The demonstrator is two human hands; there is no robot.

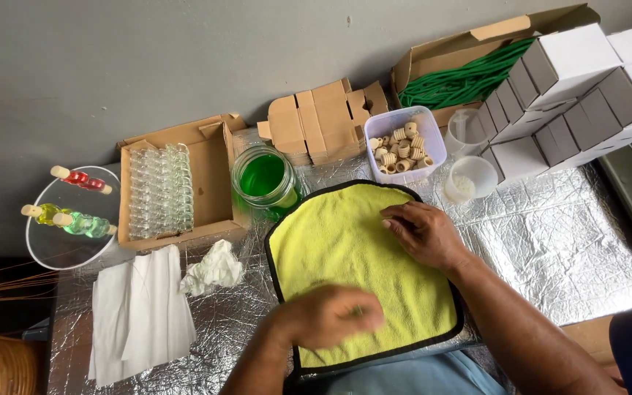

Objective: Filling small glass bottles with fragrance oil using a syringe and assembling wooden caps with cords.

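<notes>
Cloth (pixel 345 249), yellow, lies flat on foil table (pixel 572 234) before the person. Right hand (pixel 424 232) rests open, palm down, pinning it; left hand (pixel 327 316) blurred, grip unreadable. Green jar (pixel 263 178) just beyond.

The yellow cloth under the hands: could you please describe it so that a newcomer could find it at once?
On the foil-covered table, look at the near edge, in front of the jar of green liquid. The yellow cloth lies flat there under both hands. Its black trim sets it apart from the white paper sheets beside it.
</notes>
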